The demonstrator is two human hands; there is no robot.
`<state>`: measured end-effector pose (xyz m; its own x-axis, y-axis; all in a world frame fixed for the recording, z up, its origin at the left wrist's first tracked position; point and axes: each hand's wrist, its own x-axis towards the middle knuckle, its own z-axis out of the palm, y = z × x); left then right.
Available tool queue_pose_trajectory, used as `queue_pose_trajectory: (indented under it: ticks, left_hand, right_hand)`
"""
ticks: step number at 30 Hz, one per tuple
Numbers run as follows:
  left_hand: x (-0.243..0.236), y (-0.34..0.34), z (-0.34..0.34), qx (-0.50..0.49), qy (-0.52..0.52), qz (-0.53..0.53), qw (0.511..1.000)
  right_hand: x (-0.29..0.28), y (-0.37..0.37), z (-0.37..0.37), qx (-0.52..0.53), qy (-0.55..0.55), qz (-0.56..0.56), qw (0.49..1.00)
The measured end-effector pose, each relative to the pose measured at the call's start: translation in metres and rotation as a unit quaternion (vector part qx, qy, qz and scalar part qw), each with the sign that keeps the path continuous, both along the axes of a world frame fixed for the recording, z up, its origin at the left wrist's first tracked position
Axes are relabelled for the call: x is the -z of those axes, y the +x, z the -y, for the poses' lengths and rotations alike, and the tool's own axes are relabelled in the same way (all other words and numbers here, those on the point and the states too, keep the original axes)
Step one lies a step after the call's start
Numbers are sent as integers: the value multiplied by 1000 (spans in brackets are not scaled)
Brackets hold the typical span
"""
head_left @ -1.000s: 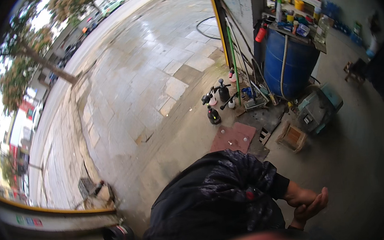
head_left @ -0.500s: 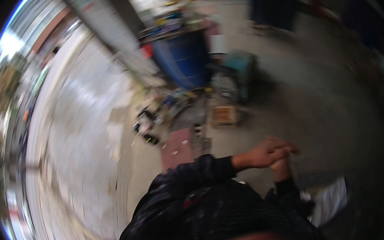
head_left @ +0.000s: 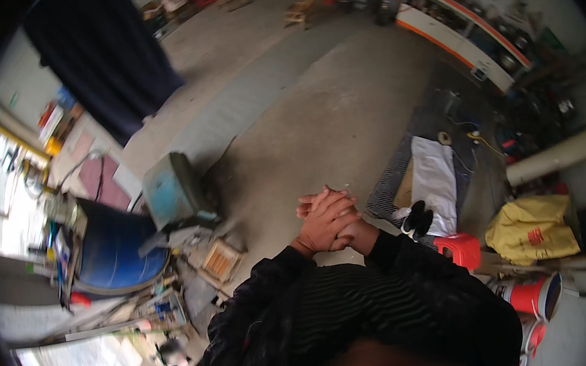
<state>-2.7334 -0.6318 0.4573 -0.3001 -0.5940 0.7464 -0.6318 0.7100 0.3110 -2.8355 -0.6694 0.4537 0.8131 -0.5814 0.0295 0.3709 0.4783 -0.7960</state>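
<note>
My left hand [head_left: 321,226] and my right hand [head_left: 363,235] are clasped in front of my body, fingers interlaced and folded over one another. Both are closed, and no object shows in either. The palms are hidden against each other. Dark sleeves cover both forearms down to the wrists. Below the clasped hands lies bare concrete floor [head_left: 283,159], with nothing touched by them.
To the left stand a blue drum [head_left: 118,255], a teal machine [head_left: 172,192] and a small wooden crate [head_left: 220,262]. On the right are a white sheet [head_left: 433,179] on a dark mat, a red stool [head_left: 461,249], a yellow bag [head_left: 532,231] and an orange-edged cabinet [head_left: 460,37].
My view has swung to the right, from the bright outdoor ground toward the room's interior. The blue drum now appears farther left. My hands stay together, now with fingers clearly interlaced.
</note>
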Motion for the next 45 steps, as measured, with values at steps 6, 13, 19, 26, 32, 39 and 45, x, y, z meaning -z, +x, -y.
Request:
queue_pose_trajectory:
  ticks: [6, 13, 19, 26, 32, 39, 45]
  left_hand:
    - [6, 58, 97, 35, -3, 11, 999]
    - [56, 119, 209, -28, 79, 35, 996]
    - [76, 172, 317, -159, 611, -156, 759]
    - [-10, 198, 394, 43, 368, -250, 895]
    - [-72, 221, 447, 118, 418, -669, 604]
    - [-33, 341, 516, 88, 483, -735, 468]
    - [-21, 466, 584, 124, 467, -721, 497]
  right_hand:
    - [28, 108, 78, 324, -10, 303, 896]
    - [-26, 52, 189, 78, 252, 33, 964]
    - [-52, 91, 294, 85, 37, -40, 995]
    - [-53, 166, 424, 158, -626, -86, 759]
    - [-12, 237, 491, 177, -667, 9, 723]
    - [13, 339, 594, 139, -693, -50, 705]
    - [-6, 457, 683, 147, -738, -58, 657]
